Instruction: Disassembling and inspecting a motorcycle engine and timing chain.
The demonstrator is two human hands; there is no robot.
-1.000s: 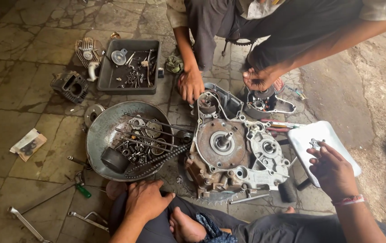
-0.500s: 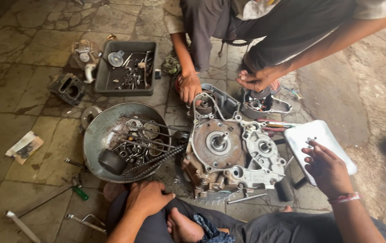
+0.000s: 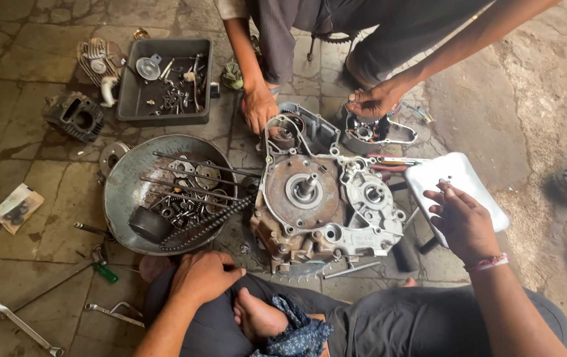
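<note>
Head view looks down on a cracked stone floor (image 3: 12, 125), grimy and crowded with parts. Nearest, the person's left hand (image 3: 205, 277) rests flat on their own dark trouser knee, fingers loosely spread and holding nothing. To the right, the right hand (image 3: 463, 221) hovers palm-down over a white tray (image 3: 482, 192), fingertips touching its surface, nothing gripped. Between the hands sits the engine case (image 3: 326, 208), with a sprocket edge showing at its near side. Left of it a round metal pan (image 3: 124, 192) holds rods, chain and springs; wrenches (image 3: 25, 327) lie on open floor at near left. Farther off, a grey bin (image 3: 164, 116) of small parts, and another person's two hands (image 3: 259, 109) touching covers beyond the case.
</note>
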